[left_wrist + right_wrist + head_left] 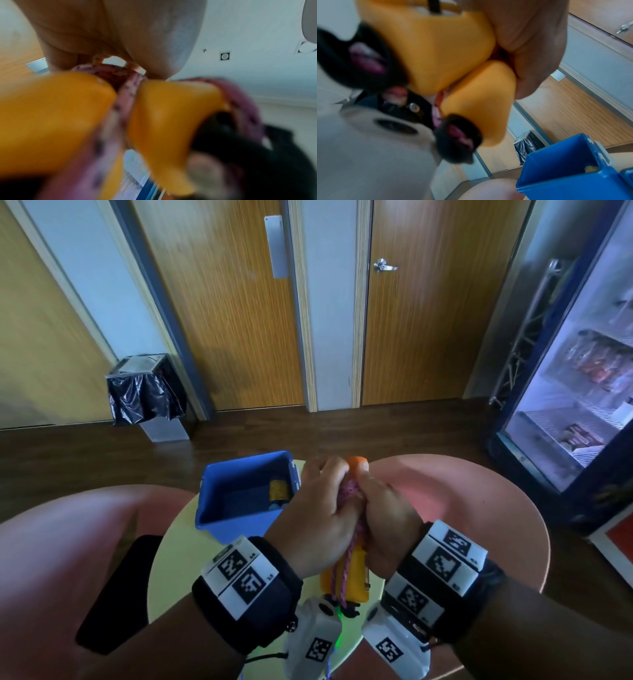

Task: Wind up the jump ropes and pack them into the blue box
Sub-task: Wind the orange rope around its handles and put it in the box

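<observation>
Both hands meet above the small round table point(164, 563). My left hand point(318, 508) and right hand point(383, 508) grip a jump rope with two orange-yellow handles point(356, 573) held side by side and a pink-purple cord point(349, 491) wound around them. The wrist views show the handles point(164, 119) point(447, 51) close up, with black end caps point(458, 136) and cord point(125, 97) between them. The blue box point(239, 498) stands open just left of my hands. Inside it lies a yellow handle point(279, 491) of another rope.
Pink chair backs point(462, 491) flank the table on both sides. A bin with a black bag point(144, 392) stands by wooden doors point(233, 302) at the back. A glass-door fridge point(582, 371) is at the right.
</observation>
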A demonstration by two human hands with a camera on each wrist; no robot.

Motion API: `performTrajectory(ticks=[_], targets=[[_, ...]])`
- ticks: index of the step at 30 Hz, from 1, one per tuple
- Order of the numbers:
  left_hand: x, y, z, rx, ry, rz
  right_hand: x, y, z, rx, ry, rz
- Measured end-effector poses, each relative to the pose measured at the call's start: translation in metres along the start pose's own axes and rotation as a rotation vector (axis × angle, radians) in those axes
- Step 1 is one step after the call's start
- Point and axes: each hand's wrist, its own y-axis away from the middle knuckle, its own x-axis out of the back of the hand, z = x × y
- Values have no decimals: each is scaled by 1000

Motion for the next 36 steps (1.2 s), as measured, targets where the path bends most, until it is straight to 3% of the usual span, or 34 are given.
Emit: performTrajectory(ticks=[10, 17, 21, 23, 25, 30, 36], targets=[[-25, 9, 3, 33, 27, 13, 17, 5, 6, 3, 38, -13], [-22, 6, -6, 188, 137, 104, 1, -6, 9, -64, -109, 70], [-1, -10, -19, 205, 185, 254, -6, -9, 10, -76, -230, -216], [13, -16, -26, 250, 268, 357, -6, -7, 19, -6, -87, -435], [24, -16, -32, 324, 319, 422, -10, -9, 33, 50, 149, -533], [33, -4, -59, 491, 362, 322, -42, -20, 55, 203, 628, -324], [59, -5, -102, 568, 444, 362, -79, -57, 73, 245, 814, -283]])
